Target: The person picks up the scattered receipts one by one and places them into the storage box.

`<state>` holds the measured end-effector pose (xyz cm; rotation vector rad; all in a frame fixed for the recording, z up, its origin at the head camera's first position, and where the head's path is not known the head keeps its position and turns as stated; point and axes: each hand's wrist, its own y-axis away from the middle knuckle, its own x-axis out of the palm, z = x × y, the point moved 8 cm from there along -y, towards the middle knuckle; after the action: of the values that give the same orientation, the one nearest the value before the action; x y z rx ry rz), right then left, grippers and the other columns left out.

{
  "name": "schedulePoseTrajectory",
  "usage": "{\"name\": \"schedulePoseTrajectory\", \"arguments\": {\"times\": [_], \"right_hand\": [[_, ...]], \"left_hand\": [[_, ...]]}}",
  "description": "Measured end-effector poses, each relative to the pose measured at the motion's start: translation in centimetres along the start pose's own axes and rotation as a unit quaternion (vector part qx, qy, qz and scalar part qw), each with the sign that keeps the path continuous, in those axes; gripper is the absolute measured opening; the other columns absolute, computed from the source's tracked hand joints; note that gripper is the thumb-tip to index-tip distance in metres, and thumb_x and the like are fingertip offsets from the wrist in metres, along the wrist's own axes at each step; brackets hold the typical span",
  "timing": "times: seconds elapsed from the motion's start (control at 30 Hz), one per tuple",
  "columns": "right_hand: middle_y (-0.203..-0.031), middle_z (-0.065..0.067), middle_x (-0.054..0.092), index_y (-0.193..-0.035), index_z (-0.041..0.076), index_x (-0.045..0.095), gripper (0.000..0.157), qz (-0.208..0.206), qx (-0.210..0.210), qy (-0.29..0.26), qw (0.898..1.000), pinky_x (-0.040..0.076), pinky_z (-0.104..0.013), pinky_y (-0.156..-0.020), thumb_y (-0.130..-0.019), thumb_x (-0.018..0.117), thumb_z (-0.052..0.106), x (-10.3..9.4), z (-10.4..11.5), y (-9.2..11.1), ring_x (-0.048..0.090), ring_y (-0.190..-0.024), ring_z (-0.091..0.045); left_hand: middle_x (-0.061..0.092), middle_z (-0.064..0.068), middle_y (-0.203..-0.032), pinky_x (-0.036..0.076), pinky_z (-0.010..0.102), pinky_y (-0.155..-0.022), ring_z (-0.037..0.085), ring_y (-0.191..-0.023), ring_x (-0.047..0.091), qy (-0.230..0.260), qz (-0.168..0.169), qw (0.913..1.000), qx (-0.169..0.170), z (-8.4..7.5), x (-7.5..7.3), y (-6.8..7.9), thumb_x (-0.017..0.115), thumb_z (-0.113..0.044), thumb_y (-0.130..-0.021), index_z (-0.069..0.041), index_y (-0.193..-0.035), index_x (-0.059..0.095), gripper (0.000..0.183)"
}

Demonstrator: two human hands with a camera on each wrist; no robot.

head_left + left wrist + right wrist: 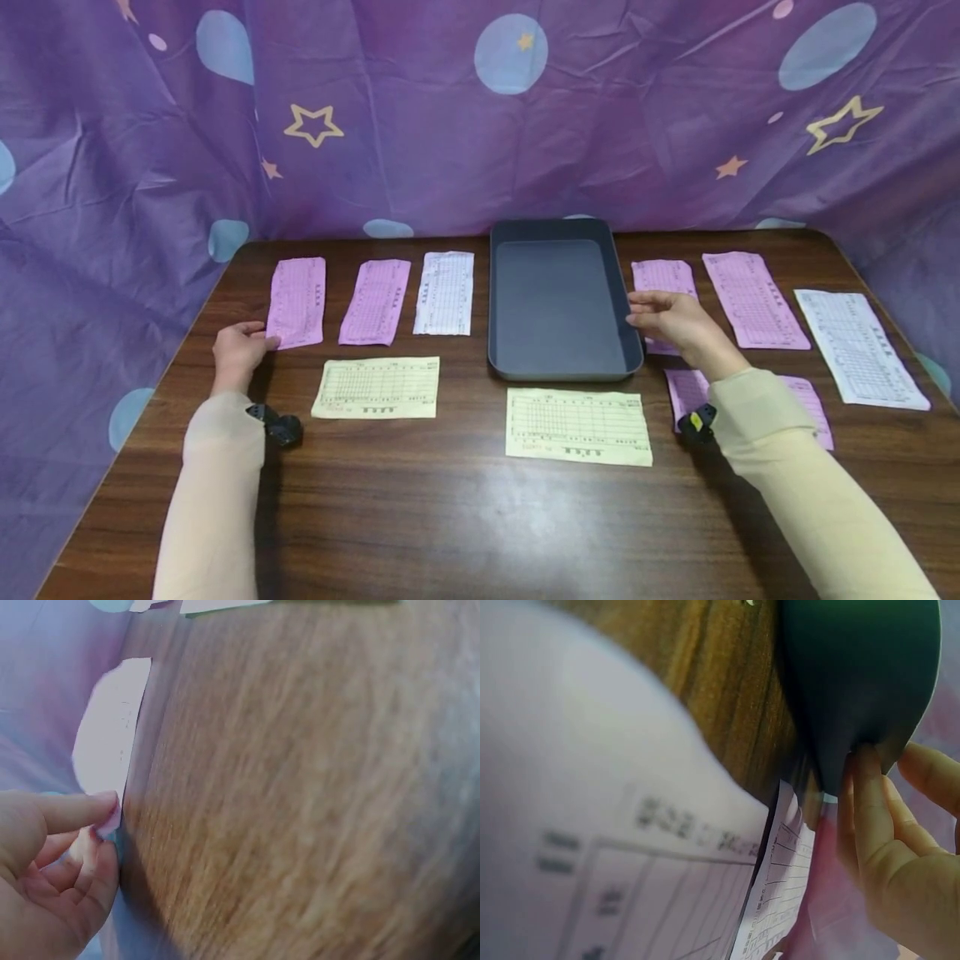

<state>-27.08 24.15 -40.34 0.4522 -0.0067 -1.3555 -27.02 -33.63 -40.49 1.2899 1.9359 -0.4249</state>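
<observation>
My left hand [238, 350] is at the table's left side, pinching the near corner of a pink paper slip [297, 300] between thumb and fingers. The left wrist view shows that slip [112, 735] with its corner between the fingertips. My right hand [684, 327] is at the right rim of a dark grey rectangular tray [557, 308]. In the right wrist view, its fingers [870, 795] touch the outside of the tray wall [855, 682], with another digit at the rim. The tray holds nothing visible. Pink slips [663, 275] lie under and near the right hand and sleeve.
Left of the tray lie another pink slip [375, 302], a white slip [444, 293] and a yellow slip [377, 387]. A second yellow slip [579, 427] lies before it. Rightward are a pink slip [756, 300] and a white slip [862, 348]. A purple curtain [420, 117] hangs behind the table.
</observation>
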Motion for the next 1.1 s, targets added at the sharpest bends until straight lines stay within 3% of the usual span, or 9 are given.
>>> {"name": "schedulePoseTrajectory", "arguments": {"times": [0.07,0.13,0.23,0.4,0.57,0.67,0.8,0.93,1.1], "right_hand": [[-0.083,0.026,0.056,-0.145,-0.011,0.025,0.059,-0.001,0.0,0.001,1.0,0.051,-0.005,-0.074,-0.095,0.053,0.006,0.0,0.0,0.0,0.056,-0.078,0.013],[-0.083,0.026,0.056,-0.145,-0.011,0.025,0.059,-0.002,0.0,0.0,1.0,0.051,-0.005,-0.074,-0.095,0.053,0.006,0.0,0.0,0.0,0.056,-0.078,0.013],[-0.082,0.026,0.057,-0.145,-0.011,0.025,0.06,-0.002,0.003,-0.005,1.0,0.051,-0.005,-0.074,-0.095,0.053,0.006,0.0,-0.1,0.0,0.056,-0.078,0.013],[-0.084,0.026,0.058,-0.147,-0.007,0.024,0.062,-0.005,0.006,-0.003,1.0,0.052,-0.006,-0.074,-0.094,0.055,0.006,-0.1,-0.1,0.0,0.056,-0.079,0.013],[-0.113,0.003,0.058,-0.147,-0.004,0.026,0.061,-0.019,0.006,0.016,1.0,0.051,-0.006,-0.074,-0.094,0.053,0.007,-0.1,0.0,0.0,0.055,-0.079,0.015],[-0.118,0.0,0.056,-0.147,-0.005,0.027,0.061,-0.023,0.004,0.014,1.0,0.051,-0.005,-0.073,-0.094,0.053,0.006,-0.1,0.1,-0.1,0.055,-0.079,0.015],[-0.101,0.014,0.057,-0.147,-0.005,0.028,0.061,-0.026,0.001,0.009,1.0,0.051,-0.006,-0.071,-0.093,0.054,0.006,-0.1,0.1,-0.1,0.055,-0.077,0.014],[-0.093,0.02,0.055,-0.146,-0.006,0.028,0.061,-0.029,0.0,0.004,1.0,0.051,-0.007,-0.07,-0.093,0.054,0.004,-0.2,0.2,-0.1,0.055,-0.076,0.014],[-0.099,0.016,0.057,-0.146,-0.006,0.028,0.061,-0.033,-0.001,0.006,0.999,0.051,-0.007,-0.069,-0.092,0.054,0.003,-0.1,0.3,0.1,0.055,-0.076,0.014]], "left_hand": [[0.065,0.027,-0.115,0.047,0.017,-0.072,0.01,-0.075,0.063,0.012,0.001,0.9999,-0.005,0.0,0.0,0.0,0.061,-0.009,-0.086,0.012,-0.126,0.054,0.046],[0.071,0.022,-0.09,0.041,0.009,-0.061,-0.005,-0.061,0.051,0.045,0.005,0.9989,-0.011,0.0,0.1,-0.1,0.059,-0.007,-0.087,0.012,-0.126,0.054,0.045],[0.059,-0.007,-0.063,0.045,0.005,-0.054,-0.012,-0.054,0.046,0.133,0.022,0.9907,-0.022,-0.1,0.5,-0.2,0.054,-0.001,-0.089,0.014,-0.131,0.047,0.045],[0.05,-0.022,-0.06,0.051,0.004,-0.057,-0.011,-0.057,0.052,0.261,0.045,0.9634,-0.04,-0.7,0.8,0.1,0.049,0.006,-0.091,0.014,-0.139,0.035,0.051],[0.055,-0.017,-0.066,0.053,0.006,-0.059,-0.006,-0.06,0.056,0.344,0.049,0.936,-0.054,-1.6,0.6,0.8,0.049,0.006,-0.091,0.009,-0.14,0.036,0.051],[0.056,-0.012,-0.076,0.054,0.007,-0.061,-0.003,-0.062,0.058,0.395,0.049,0.9149,-0.066,-2.2,0.7,1.2,0.05,0.006,-0.091,0.001,-0.128,0.047,0.037],[0.053,-0.007,-0.084,0.055,0.007,-0.061,-0.002,-0.062,0.059,0.441,0.049,0.8937,-0.067,-3.3,0.9,1.7,0.05,0.006,-0.091,-0.012,-0.105,0.051,0.023],[0.054,-0.005,-0.085,0.055,0.008,-0.061,-0.002,-0.062,0.06,0.455,0.06,0.8867,-0.055,-5.0,1.6,2.4,0.049,0.005,-0.091,-0.013,-0.103,0.05,0.022],[0.057,-0.007,-0.085,0.055,0.007,-0.064,-0.002,-0.066,0.06,0.445,0.084,0.8906,-0.037,-7.0,2.5,3.5,0.05,0.003,-0.092,-0.014,-0.106,0.049,0.022]]}}
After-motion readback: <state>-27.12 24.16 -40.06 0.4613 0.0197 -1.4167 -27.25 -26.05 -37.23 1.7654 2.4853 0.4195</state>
